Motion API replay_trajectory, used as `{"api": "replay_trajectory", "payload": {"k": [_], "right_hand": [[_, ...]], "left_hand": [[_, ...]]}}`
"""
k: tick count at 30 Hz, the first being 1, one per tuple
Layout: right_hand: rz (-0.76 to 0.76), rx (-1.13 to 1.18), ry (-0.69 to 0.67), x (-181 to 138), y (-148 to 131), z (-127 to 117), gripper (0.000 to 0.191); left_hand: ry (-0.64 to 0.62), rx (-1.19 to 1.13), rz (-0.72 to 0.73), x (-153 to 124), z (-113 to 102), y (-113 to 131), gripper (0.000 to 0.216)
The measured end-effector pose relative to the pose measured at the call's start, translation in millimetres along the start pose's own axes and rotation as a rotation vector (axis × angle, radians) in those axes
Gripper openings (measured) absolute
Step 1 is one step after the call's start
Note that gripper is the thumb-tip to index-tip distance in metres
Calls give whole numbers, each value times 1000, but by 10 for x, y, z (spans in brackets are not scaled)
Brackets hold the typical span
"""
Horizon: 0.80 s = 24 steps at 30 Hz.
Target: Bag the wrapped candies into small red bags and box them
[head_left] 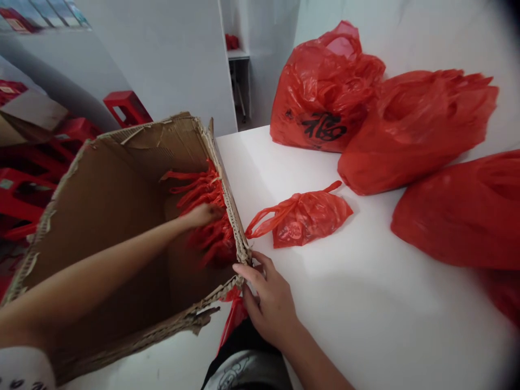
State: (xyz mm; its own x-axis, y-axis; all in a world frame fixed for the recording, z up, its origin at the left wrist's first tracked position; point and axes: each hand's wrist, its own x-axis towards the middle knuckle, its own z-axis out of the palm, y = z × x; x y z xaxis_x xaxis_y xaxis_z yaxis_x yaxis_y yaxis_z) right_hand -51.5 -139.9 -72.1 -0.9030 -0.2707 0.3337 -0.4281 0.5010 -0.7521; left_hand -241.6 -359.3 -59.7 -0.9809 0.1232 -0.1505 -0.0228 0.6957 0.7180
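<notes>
Left forearm [109,273] stretched from lower left edge toward middle of frame; left hand [206,214] near centre, back of hand up, fingertips hidden. Right forearm [314,349] slanting up from bottom edge, right of centre; right hand [270,300] below centre, fingers [252,275] bent, spread, pointing up-left.

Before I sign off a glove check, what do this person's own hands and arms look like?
The left hand and right hand are ungloved, with no watch or bracelet showing. A white sleeve with dark markings shows on the left arm, its forearm bare. The right arm is bare as far as visible.
</notes>
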Motion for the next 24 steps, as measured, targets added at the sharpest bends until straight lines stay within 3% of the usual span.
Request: {"api": "replay_trajectory", "payload": {"k": [3, 5, 6, 7, 10, 13, 15, 18, 21, 24], "right_hand": [[5, -11, 10, 4, -1, 3, 49], [9, -15, 7, 5, 1, 5, 49], [8, -16, 4, 5, 4, 5, 49], [5, -17, 1, 4, 7, 3, 49], [-5, -16, -3, -4, 19, -7, 49], [-11, -8, -8, -14, 30, -22, 48], [-10, -7, -10, -22, 31, -30, 48], [-7, -12, -16, -31, 27, -36, 49], [0, -14, -28, -31, 22, -32, 47], [3, -5, -22, -20, 20, -21, 46]], "left_hand": [[281, 38, 159, 212, -331, 590, 27], [369, 45, 281, 234, -333, 1060, 32], [334, 62, 335, 215, -250, 1283, 30], [227, 87, 371, 188, -118, 1482, 30], [-349, 329, 320, 147, 422, 1876, 56], [-526, 301, 313, 217, 793, 1994, 43], [-592, 187, 356, 247, 789, 1994, 28], [-664, -51, 422, 146, 428, 1924, 27], [-660, -476, 360, -52, -161, 1698, 27], [-384, -604, 157, -181, -737, 1243, 22]]}}
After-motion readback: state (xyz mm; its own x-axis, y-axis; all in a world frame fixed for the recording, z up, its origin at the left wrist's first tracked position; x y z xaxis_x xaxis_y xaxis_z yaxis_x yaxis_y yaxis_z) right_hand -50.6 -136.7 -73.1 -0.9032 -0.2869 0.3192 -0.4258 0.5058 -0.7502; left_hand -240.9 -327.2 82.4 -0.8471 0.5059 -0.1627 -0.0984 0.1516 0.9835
